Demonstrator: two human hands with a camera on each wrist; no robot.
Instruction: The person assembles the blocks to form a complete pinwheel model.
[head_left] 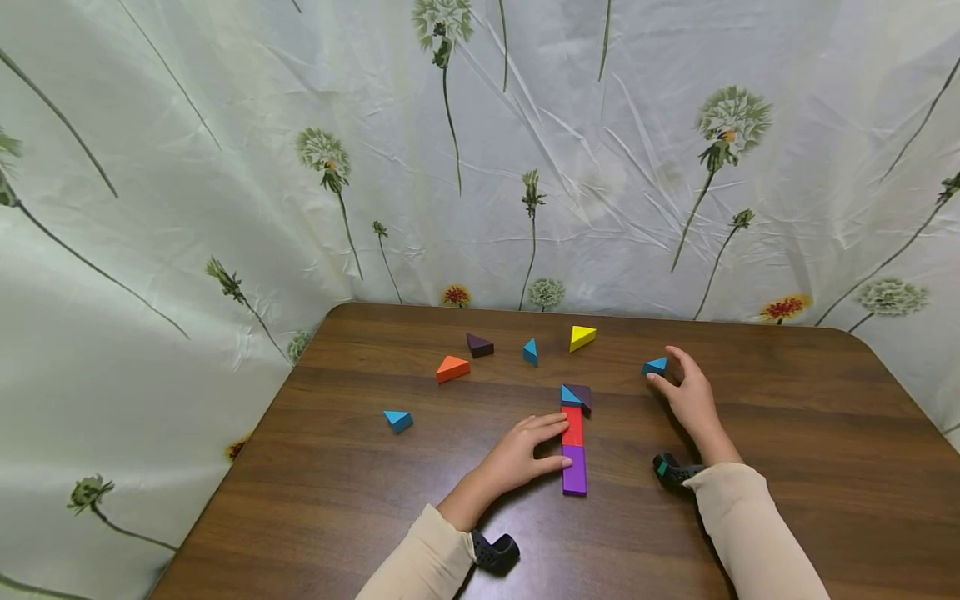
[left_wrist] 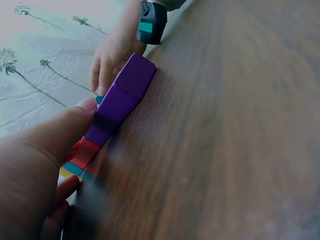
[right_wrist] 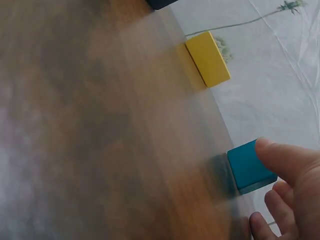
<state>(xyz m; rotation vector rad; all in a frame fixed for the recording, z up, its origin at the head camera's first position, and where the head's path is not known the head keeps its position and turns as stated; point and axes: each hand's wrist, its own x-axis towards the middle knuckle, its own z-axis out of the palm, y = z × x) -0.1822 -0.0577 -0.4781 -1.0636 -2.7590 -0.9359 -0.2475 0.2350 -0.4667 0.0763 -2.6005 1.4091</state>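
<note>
Left hand point(head_left: 516, 456): spread wide, touching purple block point(head_left: 575, 481) and red block point(head_left: 575, 430)
Right hand point(head_left: 692, 402): we see blue triangle point(head_left: 655, 366) pinched

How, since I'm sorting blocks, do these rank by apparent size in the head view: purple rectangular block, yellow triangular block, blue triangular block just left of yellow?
1. Purple rectangular block
2. Yellow triangular block
3. Blue triangular block left of it
Nearness may enlarge the purple one.

Brn wood-grain tbl point(head_left: 300, 500), pale flower-print cloth point(head_left: 480, 158) behind w/ creases
</note>
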